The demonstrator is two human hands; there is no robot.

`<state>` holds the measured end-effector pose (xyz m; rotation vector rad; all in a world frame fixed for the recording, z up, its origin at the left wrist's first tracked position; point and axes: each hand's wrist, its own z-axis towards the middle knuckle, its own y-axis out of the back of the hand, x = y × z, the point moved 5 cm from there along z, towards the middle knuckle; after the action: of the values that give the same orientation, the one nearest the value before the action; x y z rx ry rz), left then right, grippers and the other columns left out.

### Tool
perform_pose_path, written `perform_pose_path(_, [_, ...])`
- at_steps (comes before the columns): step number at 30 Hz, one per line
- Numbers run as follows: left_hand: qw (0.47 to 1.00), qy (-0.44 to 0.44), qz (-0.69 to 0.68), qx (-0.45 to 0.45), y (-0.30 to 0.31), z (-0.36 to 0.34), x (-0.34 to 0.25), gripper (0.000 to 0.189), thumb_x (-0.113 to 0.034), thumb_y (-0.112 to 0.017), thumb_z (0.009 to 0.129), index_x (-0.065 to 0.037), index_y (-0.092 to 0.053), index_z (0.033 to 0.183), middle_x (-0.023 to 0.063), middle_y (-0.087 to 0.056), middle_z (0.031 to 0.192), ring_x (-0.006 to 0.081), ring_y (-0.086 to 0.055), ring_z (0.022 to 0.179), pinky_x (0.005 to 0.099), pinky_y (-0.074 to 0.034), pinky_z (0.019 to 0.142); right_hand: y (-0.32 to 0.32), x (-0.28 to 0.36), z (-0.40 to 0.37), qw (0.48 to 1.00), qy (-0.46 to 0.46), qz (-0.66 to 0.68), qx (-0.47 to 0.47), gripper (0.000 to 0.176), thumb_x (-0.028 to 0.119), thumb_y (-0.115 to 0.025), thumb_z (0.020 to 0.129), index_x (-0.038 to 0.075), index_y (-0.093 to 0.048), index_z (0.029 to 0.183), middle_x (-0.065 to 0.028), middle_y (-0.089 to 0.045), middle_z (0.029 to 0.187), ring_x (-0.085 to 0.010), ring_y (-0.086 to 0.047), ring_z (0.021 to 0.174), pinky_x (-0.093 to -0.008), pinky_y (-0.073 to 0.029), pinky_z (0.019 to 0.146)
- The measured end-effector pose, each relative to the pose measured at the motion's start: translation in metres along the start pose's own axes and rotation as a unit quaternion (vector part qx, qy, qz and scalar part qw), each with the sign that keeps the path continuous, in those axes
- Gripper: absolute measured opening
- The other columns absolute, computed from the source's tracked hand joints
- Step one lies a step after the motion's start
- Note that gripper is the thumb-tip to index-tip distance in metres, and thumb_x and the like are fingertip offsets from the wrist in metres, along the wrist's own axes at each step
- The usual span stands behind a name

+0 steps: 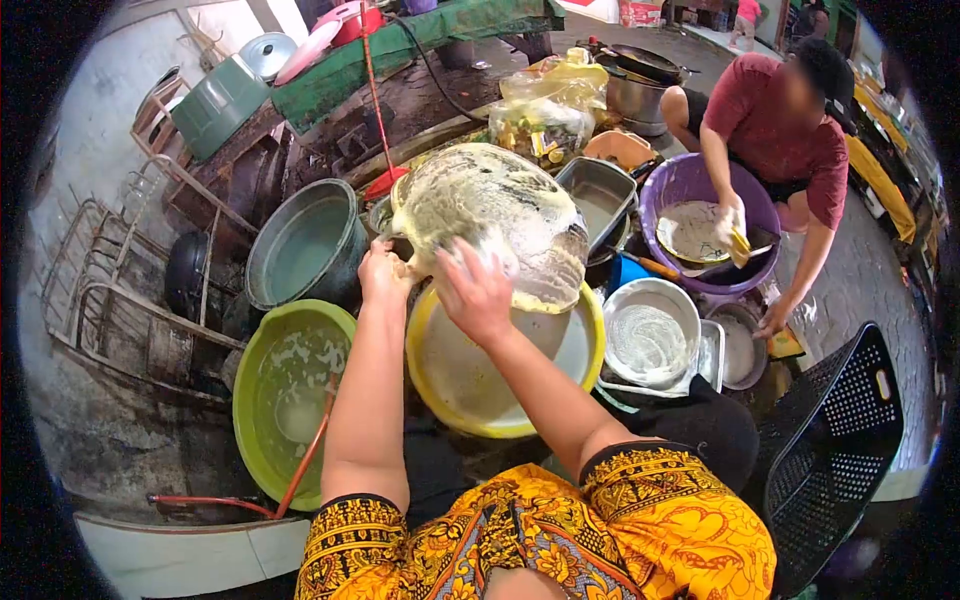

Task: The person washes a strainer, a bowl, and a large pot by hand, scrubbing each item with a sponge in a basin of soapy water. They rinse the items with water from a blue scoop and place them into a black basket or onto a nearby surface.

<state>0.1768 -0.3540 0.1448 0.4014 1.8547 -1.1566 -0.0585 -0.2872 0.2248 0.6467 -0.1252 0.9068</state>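
A large soapy lid or pan [530, 215], streaked with foam, is held tilted over a yellow-rimmed basin [440, 400]. My left hand [387, 272] grips its left edge, fingers wrapped round a handle or rim. Against its foamy surface presses my right hand [475, 290]; foam covers the fingertips, and whatever it may hold is hidden. A green basin [250, 400] with sudsy water stands left of the yellow one, and a metal bowl with foam [652, 332] sits to the right.
Another person [780, 130] sits at the right, hands at a purple tub [655, 190]. A dark tub of water [345, 225] stands at the left, near a metal rack [110, 290]. A black crate [830, 450] leans at the right. A red hose [305, 460] crosses the green basin.
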Motion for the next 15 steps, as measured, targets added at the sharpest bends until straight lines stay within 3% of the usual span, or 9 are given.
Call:
perform_pose_path(2, [0.999, 0.029, 0.016, 0.042, 0.007, 0.010, 0.006, 0.047, -0.034, -0.022, 0.100, 0.003, -0.036, 0.126, 0.0238, -0.044, 0.130, 0.0410, -0.047, 0.116, 0.0567, -0.039, 0.097, 0.011, -0.019, -0.016, 1.000, -0.008, -0.004, -0.026, 0.047, 0.026, -0.068, 0.069, 0.021, -0.060, 0.115, -0.0061, -0.053, 0.125, -0.0280, -0.052, 0.108, -0.0485, -0.034, 0.093])
perform_pose_path(3, [0.998, 0.040, 0.008, 0.039, 0.003, 0.004, 0.007, 0.048, -0.034, -0.021, 0.100, 0.003, -0.035, 0.126, 0.0241, -0.043, 0.130, 0.0412, -0.047, 0.116, 0.0573, -0.039, 0.096, 0.011, -0.030, -0.021, 1.000, -0.007, -0.004, -0.027, 0.047, 0.026, -0.068, 0.069, 0.021, -0.060, 0.115, -0.0061, -0.053, 0.125, -0.0280, -0.052, 0.108, -0.0485, -0.034, 0.093])
perform_pose_path(5, [0.998, 0.050, -0.011, 0.049, -0.006, -0.002, 0.007, 0.048, -0.034, -0.022, 0.100, 0.004, -0.033, 0.126, 0.0241, -0.042, 0.131, 0.0418, -0.046, 0.116, 0.0585, -0.039, 0.096, 0.014, -0.060, -0.027, 0.993, -0.065, 0.018, -0.097, 0.046, 0.027, -0.066, 0.072, 0.022, -0.059, 0.118, -0.0089, -0.053, 0.125, -0.0296, -0.052, 0.105, -0.0499, -0.025, 0.100])
perform_pose_path(7, [0.998, 0.054, -0.004, 0.025, -0.016, -0.016, 0.009, 0.047, -0.034, -0.024, 0.100, 0.004, -0.033, 0.126, 0.0236, -0.041, 0.130, 0.0419, -0.046, 0.116, 0.0593, -0.039, 0.095, 0.020, -0.094, -0.028, 0.975, -0.145, 0.040, -0.166, 0.045, 0.028, -0.065, 0.073, 0.017, -0.060, 0.116, -0.0103, -0.054, 0.123, -0.0315, -0.049, 0.110, -0.0486, -0.028, 0.099])
perform_pose_path(9, [0.999, 0.053, 0.005, -0.007, -0.013, -0.019, 0.012, 0.045, -0.034, -0.028, 0.100, 0.003, -0.036, 0.124, 0.0213, -0.044, 0.122, 0.0394, -0.049, 0.111, 0.0583, -0.041, 0.093, 0.025, -0.134, -0.032, 0.941, -0.220, 0.065, -0.250, 0.040, 0.020, -0.060, 0.079, 0.002, -0.056, 0.115, -0.0161, -0.055, 0.116, -0.0341, -0.049, 0.110, -0.0426, -0.033, 0.099])
perform_pose_path(10, [0.999, 0.051, 0.005, -0.007, -0.017, -0.024, 0.012, 0.045, -0.034, -0.028, 0.100, 0.003, -0.036, 0.124, 0.0213, -0.044, 0.122, 0.0394, -0.049, 0.111, 0.0583, -0.041, 0.093, 0.015, -0.164, -0.049, 0.899, -0.291, 0.130, -0.301, 0.040, 0.019, -0.059, 0.081, -0.002, -0.054, 0.114, -0.0177, -0.054, 0.111, -0.0347, -0.049, 0.109, -0.0412, -0.034, 0.098])
perform_pose_path(12, [0.998, 0.021, -0.049, -0.037, -0.028, -0.037, 0.008, 0.034, -0.034, -0.040, 0.098, -0.003, -0.051, 0.107, -0.0011, -0.031, 0.059, 0.0120, -0.032, 0.044, 0.0293, -0.034, 0.042, -0.006, -0.208, -0.085, 0.799, -0.473, 0.200, -0.311, 0.043, 0.017, -0.060, 0.081, 0.001, -0.051, 0.119, -0.0192, -0.053, 0.113, -0.0341, -0.048, 0.110, -0.0396, -0.033, 0.100])
perform_pose_path(15, [0.998, 0.009, -0.035, -0.053, -0.031, -0.041, 0.005, 0.037, -0.034, -0.041, 0.098, 0.000, -0.052, 0.107, -0.0024, -0.029, 0.053, 0.0109, -0.030, 0.041, 0.0286, -0.028, 0.039, -0.008, -0.199, -0.111, 0.807, -0.523, 0.105, -0.253, 0.048, 0.017, -0.060, 0.080, 0.002, -0.046, 0.124, -0.0189, -0.050, 0.118, -0.0348, -0.044, 0.115, -0.0446, -0.031, 0.101])
